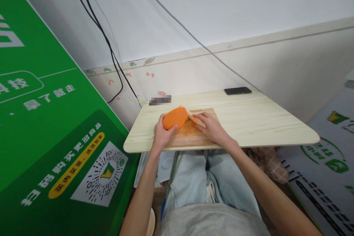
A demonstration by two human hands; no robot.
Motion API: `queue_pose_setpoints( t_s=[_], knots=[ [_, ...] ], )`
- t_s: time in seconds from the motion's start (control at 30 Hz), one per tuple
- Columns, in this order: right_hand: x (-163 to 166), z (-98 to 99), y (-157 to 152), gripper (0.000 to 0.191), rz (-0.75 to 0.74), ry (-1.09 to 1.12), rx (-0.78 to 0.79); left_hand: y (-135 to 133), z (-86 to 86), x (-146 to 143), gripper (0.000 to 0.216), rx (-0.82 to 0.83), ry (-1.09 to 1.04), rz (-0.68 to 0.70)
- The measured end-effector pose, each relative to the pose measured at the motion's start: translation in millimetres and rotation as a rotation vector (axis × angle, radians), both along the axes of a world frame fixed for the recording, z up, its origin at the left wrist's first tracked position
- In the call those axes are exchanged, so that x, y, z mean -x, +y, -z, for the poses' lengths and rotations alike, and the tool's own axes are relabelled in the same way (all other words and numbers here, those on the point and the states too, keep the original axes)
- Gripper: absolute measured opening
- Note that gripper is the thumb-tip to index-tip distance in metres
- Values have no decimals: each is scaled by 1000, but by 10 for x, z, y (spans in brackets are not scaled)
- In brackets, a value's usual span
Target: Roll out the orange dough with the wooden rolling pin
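My left hand (163, 131) grips the near left edge of a flat, smooth orange oval slab (175, 118), like rolled clay or dough, its thumb on the face. The slab is tilted up above a wooden board (190, 139). Fingers of my right hand (211, 126) are curled round a pale wooden rolling pin (197, 120). One end of the pin reaches towards the slab's right edge; the rest is hidden under the hand. Whether pin and slab touch, I cannot tell.
The board lies at the front edge of a pale wood-grain table (265, 118). A black phone (238, 90) is at the back, and a pixelated dark object (160, 100) at the back left. Cables (110, 44) hang along the wall. A green printed panel (55, 99) stands left.
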State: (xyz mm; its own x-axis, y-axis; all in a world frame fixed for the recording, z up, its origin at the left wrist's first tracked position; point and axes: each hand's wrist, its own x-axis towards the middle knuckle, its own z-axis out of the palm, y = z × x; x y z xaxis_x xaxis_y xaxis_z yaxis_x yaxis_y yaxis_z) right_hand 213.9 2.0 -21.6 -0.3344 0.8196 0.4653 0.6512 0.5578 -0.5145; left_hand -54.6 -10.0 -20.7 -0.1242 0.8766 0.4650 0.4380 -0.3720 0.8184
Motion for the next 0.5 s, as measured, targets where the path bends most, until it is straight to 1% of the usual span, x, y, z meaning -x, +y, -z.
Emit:
queue_pose_setpoints(
  t_s=[0.13,0.27,0.4,0.5],
  knots=[
    [-5,7,1,47,2,2,-2,-6,-5,2,44,-9,-6,14],
    [2,0,-2,47,8,1,3,21,29,14,41,-20,7,18],
    [8,-9,-5,48,11,-9,13,58,65,24,51,-17,29,20],
    [9,-18,-11,48,9,-5,5,62,70,31,52,-11,18,36]
  ],
)
